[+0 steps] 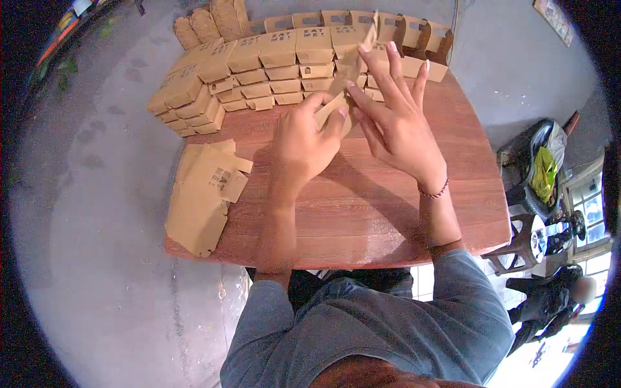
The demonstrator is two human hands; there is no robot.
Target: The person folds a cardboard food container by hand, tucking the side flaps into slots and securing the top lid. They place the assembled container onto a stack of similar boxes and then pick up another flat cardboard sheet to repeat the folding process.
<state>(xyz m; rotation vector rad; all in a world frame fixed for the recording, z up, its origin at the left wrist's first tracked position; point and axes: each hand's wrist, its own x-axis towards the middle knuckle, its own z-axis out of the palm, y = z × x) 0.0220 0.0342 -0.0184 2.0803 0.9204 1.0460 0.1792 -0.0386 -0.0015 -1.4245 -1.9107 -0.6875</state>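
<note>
My left hand (303, 143) grips the lower end of a brown cardboard box piece (331, 107), thumb on the near side. A panel of the same piece rises above it, partly folded. My right hand (409, 132) has its thumb and index finger against that raised panel, with the other fingers stretched upward. Both hands are over the far middle of the table, just in front of the stacked boxes. Part of the piece is hidden behind my fingers. A flat, unfolded cardboard blank (197, 194) with dark print lies at the left of the table.
Folded boxes (278, 50) marked "EAT ME!" stand in stacked rows along the back of the wooden table (362, 220). Handled cardboard carriers (391, 29) are behind them. At the right are a stool (527, 239), bags (544, 173) and a person (550, 301) in dark clothes.
</note>
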